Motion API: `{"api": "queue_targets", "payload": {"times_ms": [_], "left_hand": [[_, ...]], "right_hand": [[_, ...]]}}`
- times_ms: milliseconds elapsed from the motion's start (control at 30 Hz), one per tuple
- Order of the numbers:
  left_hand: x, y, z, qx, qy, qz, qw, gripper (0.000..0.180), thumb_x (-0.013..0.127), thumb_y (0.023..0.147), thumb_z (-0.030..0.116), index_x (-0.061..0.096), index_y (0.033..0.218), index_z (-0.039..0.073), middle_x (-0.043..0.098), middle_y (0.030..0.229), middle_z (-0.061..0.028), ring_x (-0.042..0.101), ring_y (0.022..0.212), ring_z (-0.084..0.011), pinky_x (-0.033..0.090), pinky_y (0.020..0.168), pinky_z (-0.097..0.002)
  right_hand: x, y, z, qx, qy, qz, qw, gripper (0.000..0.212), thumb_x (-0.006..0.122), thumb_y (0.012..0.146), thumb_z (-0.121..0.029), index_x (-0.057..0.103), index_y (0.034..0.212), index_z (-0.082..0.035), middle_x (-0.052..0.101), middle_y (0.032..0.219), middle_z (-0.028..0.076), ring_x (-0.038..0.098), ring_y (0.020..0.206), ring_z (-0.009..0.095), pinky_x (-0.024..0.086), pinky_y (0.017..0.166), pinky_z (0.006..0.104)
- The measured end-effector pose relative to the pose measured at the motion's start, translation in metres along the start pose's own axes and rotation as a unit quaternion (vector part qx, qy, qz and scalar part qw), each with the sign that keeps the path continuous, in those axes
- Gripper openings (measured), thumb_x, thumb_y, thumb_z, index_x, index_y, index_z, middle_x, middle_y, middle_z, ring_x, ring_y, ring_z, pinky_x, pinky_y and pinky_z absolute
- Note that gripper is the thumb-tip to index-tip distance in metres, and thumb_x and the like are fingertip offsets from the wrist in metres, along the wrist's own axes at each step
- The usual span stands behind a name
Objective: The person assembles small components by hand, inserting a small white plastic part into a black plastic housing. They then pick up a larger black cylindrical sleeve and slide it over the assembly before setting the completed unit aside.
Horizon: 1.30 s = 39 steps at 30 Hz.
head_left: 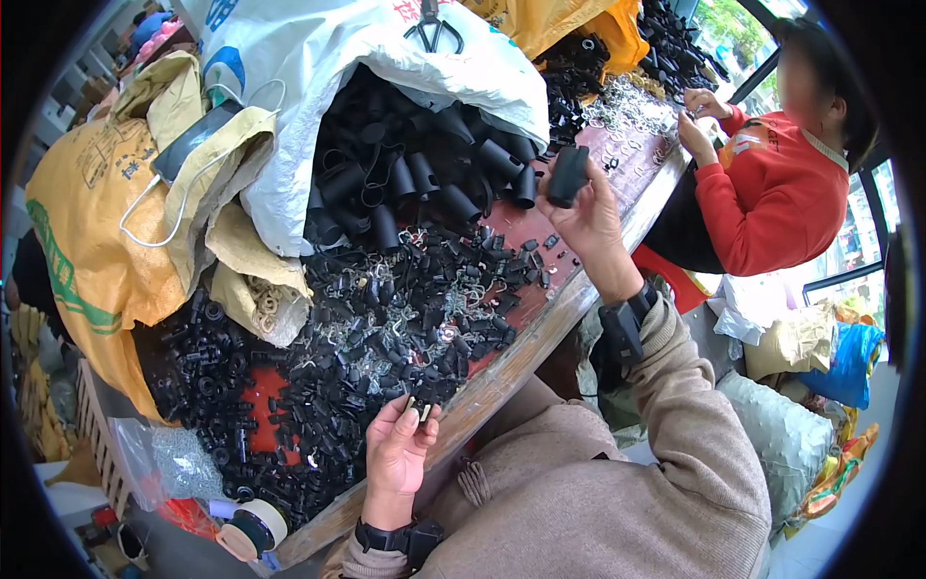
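My right hand is raised over the table's front edge, its fingers closed around a short black plastic tube. Low at the near edge, my left hand pinches a small black and pale part between thumb and fingers; its exact kind is too small to make out. Just beyond the left hand spreads a heap of small black plastic parts mixed with metal wire pieces. Many more black tubes spill from the mouth of a large white woven sack.
A wooden edge borders the red tabletop. Orange-brown sacks stand left, with a phone and white cable on top. Scissors-like snips lie on the white sack. A tape roll sits lower left. A co-worker in red handles small parts at right.
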<state>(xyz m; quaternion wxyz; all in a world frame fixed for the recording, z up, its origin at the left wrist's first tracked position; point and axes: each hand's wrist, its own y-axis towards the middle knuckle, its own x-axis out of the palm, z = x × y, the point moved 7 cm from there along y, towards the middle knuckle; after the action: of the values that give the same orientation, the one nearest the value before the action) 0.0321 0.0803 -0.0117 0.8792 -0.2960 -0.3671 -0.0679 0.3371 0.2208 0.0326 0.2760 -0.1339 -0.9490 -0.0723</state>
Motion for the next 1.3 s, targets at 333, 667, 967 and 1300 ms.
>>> {"api": "queue_targets", "payload": {"times_ms": [333,667,967,1300], "left_hand": [[0.007,-0.004,0.019,0.049,-0.020,-0.006,0.999,0.029,0.056,0.080,0.012,0.049,0.104,-0.004,0.057,0.090,-0.0145,0.055,0.068,-0.0135,0.046,0.055,-0.0191],[-0.001,-0.005,0.010,-0.009,0.015,-0.009,1.000,0.029,0.060,0.078,0.012,0.052,0.102,-0.003,0.057,0.079,-0.0041,0.054,0.062,-0.0077,0.044,0.052,-0.0174],[-0.004,-0.008,0.008,-0.038,0.045,-0.026,0.998,0.030,0.063,0.076,0.012,0.053,0.101,-0.003,0.057,0.074,-0.0025,0.053,0.060,-0.0063,0.043,0.051,-0.0167],[0.001,-0.009,0.001,-0.079,0.092,-0.044,0.992,0.030,0.062,0.075,0.012,0.054,0.099,-0.005,0.056,0.071,-0.0028,0.051,0.058,-0.0071,0.040,0.049,-0.0177]], "right_hand": [[0.089,-0.095,0.036,0.159,-0.284,-0.325,0.888,0.045,0.064,0.071,-0.033,0.053,0.101,-0.001,0.056,0.088,0.007,0.053,0.070,0.017,0.040,0.061,0.0259],[0.135,-0.136,0.046,-0.013,-0.379,-0.502,0.777,0.055,0.072,0.062,-0.035,0.054,0.097,0.004,0.056,0.085,0.012,0.054,0.075,0.024,0.041,0.069,0.0299],[0.132,-0.138,0.048,0.032,-0.379,-0.506,0.774,0.045,0.072,0.064,-0.028,0.055,0.092,0.003,0.055,0.084,0.012,0.053,0.076,0.025,0.041,0.067,0.0323],[0.140,-0.153,0.048,0.006,-0.390,-0.517,0.762,0.037,0.073,0.062,-0.019,0.055,0.089,0.000,0.052,0.084,0.012,0.052,0.077,0.026,0.042,0.067,0.0325]]}}
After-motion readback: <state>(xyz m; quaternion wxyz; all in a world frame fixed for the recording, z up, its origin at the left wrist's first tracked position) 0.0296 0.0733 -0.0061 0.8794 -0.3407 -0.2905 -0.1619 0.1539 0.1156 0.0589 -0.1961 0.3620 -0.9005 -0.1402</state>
